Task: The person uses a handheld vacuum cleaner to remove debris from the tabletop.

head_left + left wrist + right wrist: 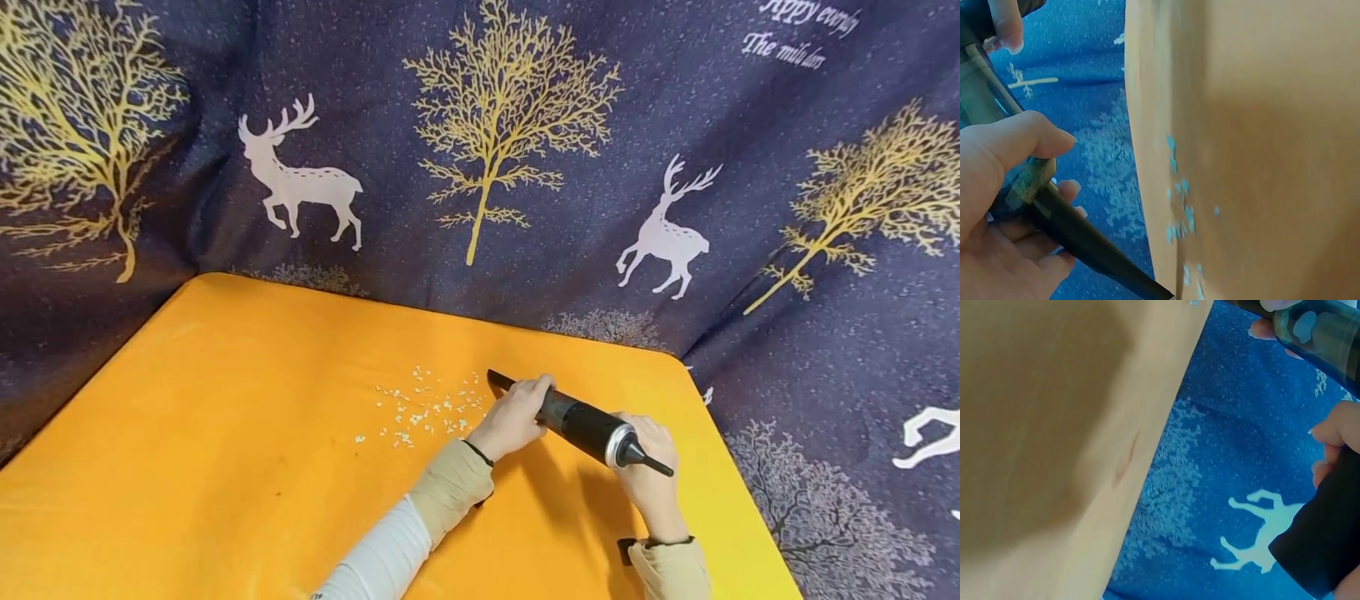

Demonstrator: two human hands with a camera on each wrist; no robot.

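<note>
A black handheld vacuum cleaner (588, 427) is held over the table in both hands. The left hand (513, 417) grips its front end, where the clear section meets the flat black nozzle (1094, 247); thumb and fingers wrap around it in the left wrist view. Farther back, the right hand (648, 467) holds the black handle (1322, 531), partly hidden behind the body in the head view. Just left of the nozzle tip, many small white paper bits (420, 412) lie scattered on the table. A narrow pointed tip (652, 460) sticks out at the vacuum's rear.
The orange-covered table (225, 400) has rounded back corners. Behind it and along its sides hangs a dark blue cloth (397, 167) printed with gold trees and white deer. Shadows of the arms and vacuum fall on the tabletop.
</note>
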